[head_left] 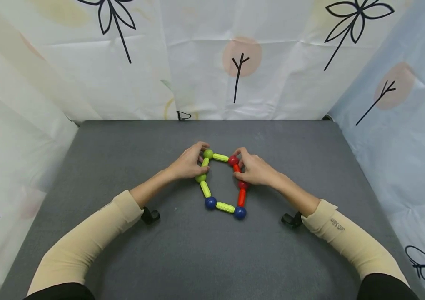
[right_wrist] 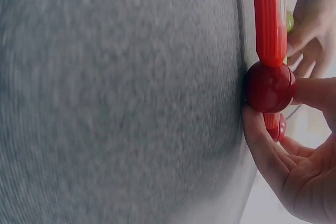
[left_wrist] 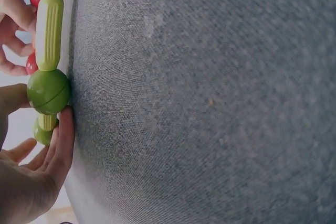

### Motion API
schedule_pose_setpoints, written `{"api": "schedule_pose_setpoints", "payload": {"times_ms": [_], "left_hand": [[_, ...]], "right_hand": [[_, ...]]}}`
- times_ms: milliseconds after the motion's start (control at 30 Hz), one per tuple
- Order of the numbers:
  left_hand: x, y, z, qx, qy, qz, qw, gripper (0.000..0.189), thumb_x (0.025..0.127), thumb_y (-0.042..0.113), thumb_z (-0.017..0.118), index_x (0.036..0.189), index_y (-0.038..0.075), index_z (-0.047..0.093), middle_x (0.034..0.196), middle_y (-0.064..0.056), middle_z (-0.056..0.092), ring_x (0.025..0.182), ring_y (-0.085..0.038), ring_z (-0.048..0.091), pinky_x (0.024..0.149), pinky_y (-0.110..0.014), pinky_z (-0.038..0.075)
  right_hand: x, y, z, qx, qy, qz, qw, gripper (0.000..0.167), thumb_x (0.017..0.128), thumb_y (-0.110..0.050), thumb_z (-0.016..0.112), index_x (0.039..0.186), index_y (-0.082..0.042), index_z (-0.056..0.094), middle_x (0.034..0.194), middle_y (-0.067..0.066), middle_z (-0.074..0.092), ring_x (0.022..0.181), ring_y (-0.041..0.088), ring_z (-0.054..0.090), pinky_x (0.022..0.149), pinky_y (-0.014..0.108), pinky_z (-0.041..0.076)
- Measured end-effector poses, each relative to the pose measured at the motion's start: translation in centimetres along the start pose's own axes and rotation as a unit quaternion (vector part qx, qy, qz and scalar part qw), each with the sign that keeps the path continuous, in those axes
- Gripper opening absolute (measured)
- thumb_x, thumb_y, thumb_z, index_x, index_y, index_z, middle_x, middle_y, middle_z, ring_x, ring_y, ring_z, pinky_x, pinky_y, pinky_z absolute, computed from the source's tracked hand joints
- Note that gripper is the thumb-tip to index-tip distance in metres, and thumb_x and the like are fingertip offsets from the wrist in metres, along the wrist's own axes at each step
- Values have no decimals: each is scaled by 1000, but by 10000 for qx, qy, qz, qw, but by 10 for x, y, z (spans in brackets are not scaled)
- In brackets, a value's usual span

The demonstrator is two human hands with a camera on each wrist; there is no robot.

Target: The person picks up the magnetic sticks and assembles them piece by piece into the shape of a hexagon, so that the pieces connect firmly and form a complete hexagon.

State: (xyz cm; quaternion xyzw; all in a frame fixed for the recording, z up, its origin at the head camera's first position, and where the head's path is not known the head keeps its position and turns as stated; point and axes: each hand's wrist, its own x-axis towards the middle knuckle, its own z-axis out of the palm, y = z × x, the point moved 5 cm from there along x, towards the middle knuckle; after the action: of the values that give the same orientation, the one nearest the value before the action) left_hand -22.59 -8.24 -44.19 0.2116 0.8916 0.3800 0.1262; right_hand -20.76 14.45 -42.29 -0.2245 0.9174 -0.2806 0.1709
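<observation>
A closed ring of toy building rods and balls lies on the grey table. Along its left side, my left hand (head_left: 190, 161) grips the green rod (head_left: 205, 162) between two green balls, thumb on the inner side; the near green ball (left_wrist: 48, 92) sits between thumb and fingers in the left wrist view. Opposite, my right hand (head_left: 256, 168) holds the red rod (head_left: 237, 168), its thumb and fingers about the near red ball (right_wrist: 270, 86). A yellow-green rod (head_left: 221, 157) joins the far ends. Nearer me are two blue balls, one at left (head_left: 210, 203), one at right (head_left: 240, 213).
The grey cloth-covered table (head_left: 197, 258) extends around the ring. White patterned curtain (head_left: 201, 62) stands behind it and along both sides. Black wrist mounts (head_left: 150, 216) hang beneath the rolled cream sleeves.
</observation>
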Motion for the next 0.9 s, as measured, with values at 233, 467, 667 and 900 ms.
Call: {"api": "schedule_pose_setpoints", "payload": {"times_ms": [233,467,667,900], "left_hand": [[-3,2,1,18,-198,90,9998,70,96,10,79,156,-2,46,153,-25,58,116,-32,71,93,-43,61],[-3,4,4,84,-277,72,9996,72,97,17,81,157,-1,45,152,-25,59,117,-32,71,95,-44,61],[-1,6,6,167,-422,150,9989,83,94,20,85,160,-2,40,155,-25,55,123,-34,67,104,-49,58],[6,-5,9,621,-208,108,9978,93,94,45,81,164,6,35,148,-21,54,114,-27,63,87,-44,56]], "right_hand": [[2,12,-10,53,113,148,9998,62,98,-18,80,148,-2,46,117,20,77,87,26,72,75,36,58],[2,18,-14,-11,76,140,9999,64,99,-23,80,149,-2,46,119,22,76,86,25,71,75,36,58],[0,20,-11,398,-364,342,9980,82,95,-24,86,156,-5,36,126,23,70,69,18,71,62,33,62],[-1,21,-18,203,41,394,9990,77,99,-26,82,157,-1,39,125,25,71,72,18,73,69,35,62]]}}
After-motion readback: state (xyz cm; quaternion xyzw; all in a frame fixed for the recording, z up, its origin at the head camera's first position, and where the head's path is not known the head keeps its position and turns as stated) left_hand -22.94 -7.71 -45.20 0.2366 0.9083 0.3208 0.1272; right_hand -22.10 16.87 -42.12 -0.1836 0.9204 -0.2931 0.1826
